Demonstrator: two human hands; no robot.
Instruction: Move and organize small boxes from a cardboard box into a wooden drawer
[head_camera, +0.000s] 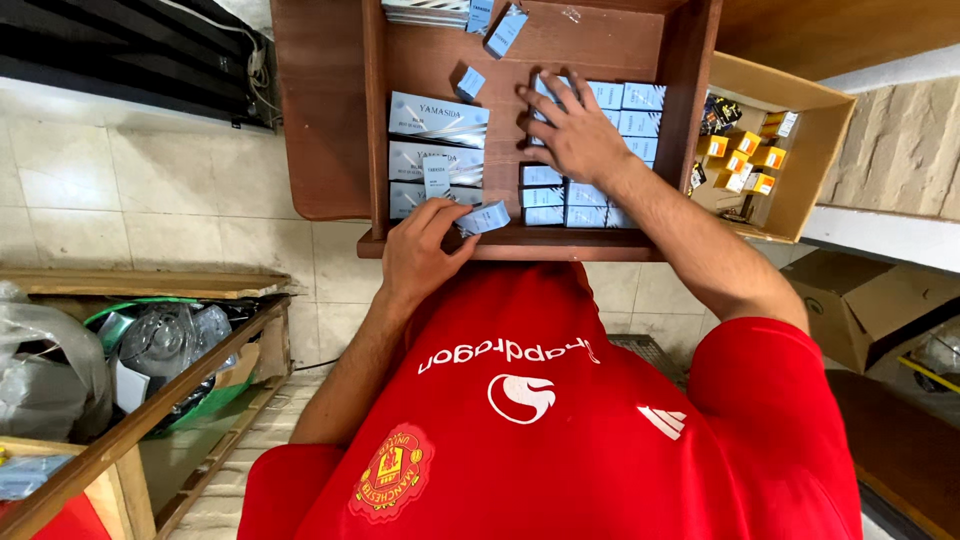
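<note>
Small pale-blue box (486, 217) sits at the front edge of the wooden drawer (520, 243), nr the middle, pinched betw. thumb & fingertips of the left hand (420, 255). Right hand (574, 132) lies flat, fingers spread, on the stacked rows of small blue boxes (585, 200) in the drawer's right half. Long silver-blue boxes (436, 150) fill the left half; a few loose small ones lie toward the back edge. Cardboard carton (815, 150) w/ yellow boxes (742, 160) stands just beside the drawer's right side.
</note>
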